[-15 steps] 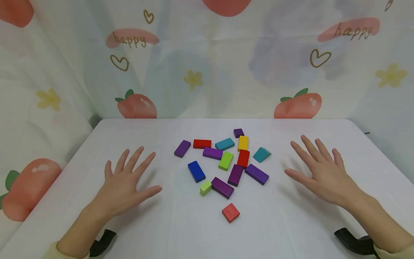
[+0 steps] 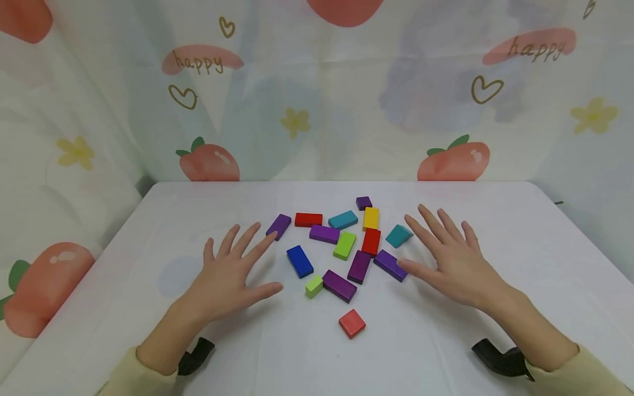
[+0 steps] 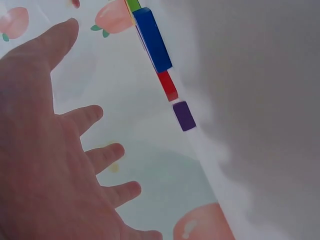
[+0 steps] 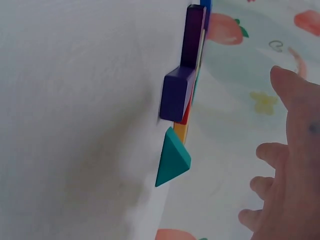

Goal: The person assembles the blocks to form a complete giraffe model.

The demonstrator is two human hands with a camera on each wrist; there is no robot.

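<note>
In the head view, our right hand, the nearer, hovers empty, fingers spread; the violet cuboid lies left by its thumb tip, long axis slanting away. Left wrist view: our left hand splays, holding nothing. Right wrist view: the violet cuboid, smooth, sharp-edged, sits apart from the fingers.

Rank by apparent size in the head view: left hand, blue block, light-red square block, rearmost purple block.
1. Left hand
2. Blue block and light-red square block: too close to rank; the square one sits nearer the camera.
3. Rearmost purple block
</note>
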